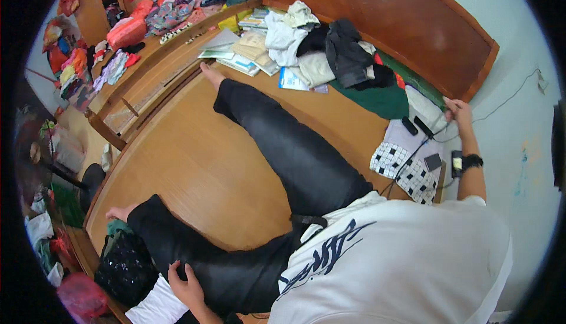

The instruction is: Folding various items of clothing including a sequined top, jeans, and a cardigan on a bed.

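My left hand (188, 286) rests by the left knee of my black trousers (230, 271), thumb and fingers apart with nothing between them. Beside it lie a folded white cloth (159, 299) and a black sequined garment (126, 266). My right hand (460, 114) reaches to the lower corner of the wooden headboard (424, 41), at the end of a green strip of material (411, 74). Its fingers are bent; whether they grip anything is unclear. Below that hand are black cables (413, 153), a black power adapter (423, 126) and a checkered cloth (389, 159).
I sit on a wooden bed board (199, 169), legs spread. Heaped clothes (349, 54) and stacked papers (252, 50) lie along the headboard. A wooden rail (177, 78) edges the far side, with more clothes (172, 16) beyond. A dark phone-like device (456, 164) is near my right wrist.
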Action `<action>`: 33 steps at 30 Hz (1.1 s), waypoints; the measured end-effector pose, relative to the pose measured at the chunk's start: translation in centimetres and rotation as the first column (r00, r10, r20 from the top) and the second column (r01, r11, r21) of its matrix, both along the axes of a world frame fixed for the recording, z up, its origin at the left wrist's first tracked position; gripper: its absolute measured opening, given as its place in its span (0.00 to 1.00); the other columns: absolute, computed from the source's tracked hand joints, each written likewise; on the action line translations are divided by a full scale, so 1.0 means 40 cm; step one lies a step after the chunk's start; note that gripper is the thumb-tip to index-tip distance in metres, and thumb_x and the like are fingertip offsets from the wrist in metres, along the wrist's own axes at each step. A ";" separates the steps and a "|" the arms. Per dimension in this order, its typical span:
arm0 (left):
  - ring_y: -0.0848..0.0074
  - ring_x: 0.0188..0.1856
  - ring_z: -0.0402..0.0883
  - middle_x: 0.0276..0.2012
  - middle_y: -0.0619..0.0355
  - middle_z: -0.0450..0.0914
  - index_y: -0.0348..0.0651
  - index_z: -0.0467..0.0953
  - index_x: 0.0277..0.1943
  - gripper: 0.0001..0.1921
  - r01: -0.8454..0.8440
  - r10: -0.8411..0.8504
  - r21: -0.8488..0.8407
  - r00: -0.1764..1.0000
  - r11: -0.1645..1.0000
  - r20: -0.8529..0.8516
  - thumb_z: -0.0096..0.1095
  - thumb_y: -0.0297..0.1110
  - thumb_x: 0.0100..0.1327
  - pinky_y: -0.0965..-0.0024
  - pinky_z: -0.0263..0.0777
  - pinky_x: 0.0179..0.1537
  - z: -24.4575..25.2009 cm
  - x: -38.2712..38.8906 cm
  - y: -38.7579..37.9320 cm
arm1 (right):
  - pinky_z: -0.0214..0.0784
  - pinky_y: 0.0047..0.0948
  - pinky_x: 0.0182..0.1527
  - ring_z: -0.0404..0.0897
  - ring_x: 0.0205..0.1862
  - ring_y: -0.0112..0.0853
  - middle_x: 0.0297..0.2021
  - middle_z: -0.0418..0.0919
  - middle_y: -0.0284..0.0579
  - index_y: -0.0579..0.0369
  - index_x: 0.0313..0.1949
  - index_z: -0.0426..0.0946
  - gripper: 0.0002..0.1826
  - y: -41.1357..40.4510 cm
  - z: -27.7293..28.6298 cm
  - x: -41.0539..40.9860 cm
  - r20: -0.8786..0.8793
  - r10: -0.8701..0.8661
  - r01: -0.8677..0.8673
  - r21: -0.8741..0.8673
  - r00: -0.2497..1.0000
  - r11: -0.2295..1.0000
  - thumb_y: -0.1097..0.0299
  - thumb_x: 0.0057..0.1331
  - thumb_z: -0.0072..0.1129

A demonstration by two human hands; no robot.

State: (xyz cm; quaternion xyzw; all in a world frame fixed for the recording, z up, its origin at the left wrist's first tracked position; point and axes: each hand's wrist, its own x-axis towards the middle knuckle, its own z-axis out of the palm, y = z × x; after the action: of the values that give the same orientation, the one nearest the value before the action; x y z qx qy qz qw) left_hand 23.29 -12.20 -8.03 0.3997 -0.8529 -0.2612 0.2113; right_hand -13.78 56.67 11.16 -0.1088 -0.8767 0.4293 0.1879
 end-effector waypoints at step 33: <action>0.48 0.65 0.59 0.59 0.41 0.67 0.33 0.71 0.51 0.19 0.190 -0.181 -0.048 0.973 0.981 0.145 0.60 0.28 0.56 0.56 0.52 0.65 -0.121 -0.155 0.121 | 0.69 0.37 0.43 0.75 0.50 0.44 0.59 0.64 0.48 0.54 0.59 0.61 0.26 -0.315 -0.704 -0.676 0.278 0.414 -0.077 -0.746 0.867 0.662 0.59 0.64 0.53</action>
State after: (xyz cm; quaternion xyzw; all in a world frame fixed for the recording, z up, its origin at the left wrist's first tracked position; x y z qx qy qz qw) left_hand 17.08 -7.35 -12.88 0.3289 -0.9069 -0.2246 0.1376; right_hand -40.82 44.09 -17.00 -0.1408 -0.6659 0.7217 -0.1262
